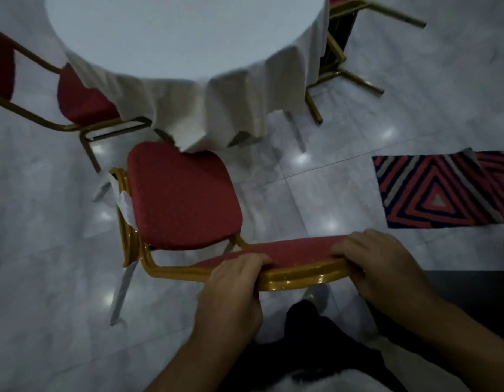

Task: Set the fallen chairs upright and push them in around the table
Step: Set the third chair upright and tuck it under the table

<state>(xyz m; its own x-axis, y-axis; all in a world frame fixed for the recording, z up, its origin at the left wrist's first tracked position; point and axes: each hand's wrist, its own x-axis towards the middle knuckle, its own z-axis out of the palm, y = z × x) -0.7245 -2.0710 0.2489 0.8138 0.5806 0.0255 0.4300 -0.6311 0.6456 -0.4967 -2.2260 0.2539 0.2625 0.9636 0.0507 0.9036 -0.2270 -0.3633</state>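
Observation:
A red-cushioned chair with a gold frame [183, 193] stands upright just in front of me, its seat front touching the hanging white cloth of the round table [188, 38]. My left hand [231, 281] and my right hand [378, 264] both grip the top of its backrest, left hand near the middle, right hand at the right end. A second red chair [81, 103] stands at the left with its seat partly under the cloth. A third chair [341, 43] lies tipped over at the table's far right, its gold legs pointing out sideways.
The floor is pale glossy marble tile. A red, dark blue and grey patterned rug [443, 190] lies on the right. A dark surface [471, 290] shows at the lower right beside my arm, and my shoe [318, 295] is under the backrest.

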